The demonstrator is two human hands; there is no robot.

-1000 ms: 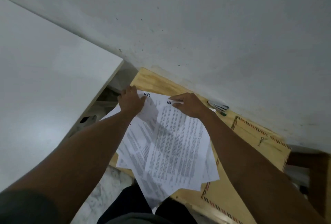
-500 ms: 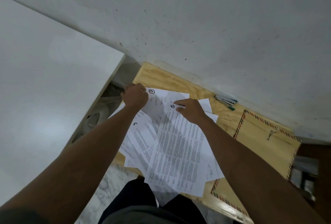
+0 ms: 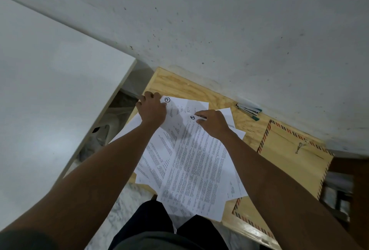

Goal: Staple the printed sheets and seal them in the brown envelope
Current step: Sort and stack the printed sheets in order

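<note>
You face a pale, speckled wall [image 3: 219, 30], with a white panel [image 3: 50, 100] on your left and a small wooden table [image 3: 179, 85] pushed against the wall below you. Your left arm reaches forward and slightly right; your left hand [image 3: 152, 110] has its fingers curled over the far left corner of the sheet marked 2 [image 3: 175, 108], knuckles up, gripping its edge. The sheets [image 3: 191, 162] lie fanned loosely across the table, their near ends hanging off the front edge above your lap. Your right arm comes in from the lower right; your right hand [image 3: 212, 123] lies palm down on the sheet marked 1 [image 3: 197, 170], fingertips holding its far corner. Further right, a stapler [image 3: 248, 108] sits against the wall. The envelope [image 3: 289, 162] lies flat at the table's right end, partly under the sheets.
</note>
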